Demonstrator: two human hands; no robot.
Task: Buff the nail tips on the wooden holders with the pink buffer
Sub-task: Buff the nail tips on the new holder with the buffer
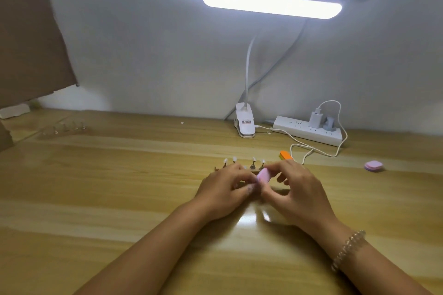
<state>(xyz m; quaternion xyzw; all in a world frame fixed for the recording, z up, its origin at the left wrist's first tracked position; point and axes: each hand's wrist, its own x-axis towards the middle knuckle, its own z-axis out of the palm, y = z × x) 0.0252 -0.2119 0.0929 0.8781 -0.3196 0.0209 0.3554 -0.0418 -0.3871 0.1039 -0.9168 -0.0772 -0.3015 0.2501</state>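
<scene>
A wooden holder (253, 170) with a row of pale nail tips (234, 159) on metal stems lies on the table, largely hidden behind my hands. My right hand (297, 194) pinches a small pink buffer (263, 176) between thumb and fingers. My left hand (224, 188) has its fingers curled at the holder's near side, fingertips meeting the buffer; what it grips is hidden. A second holder (66, 128) with nail tips stands far left at the back.
A clip lamp (244, 123) with a lit bar stands by the wall. Beside it lie a white power strip (309, 130) and cable. An orange block (285, 155) sits behind my right hand. A pink pad (374, 166) lies far right. Cardboard (28, 38) leans at left.
</scene>
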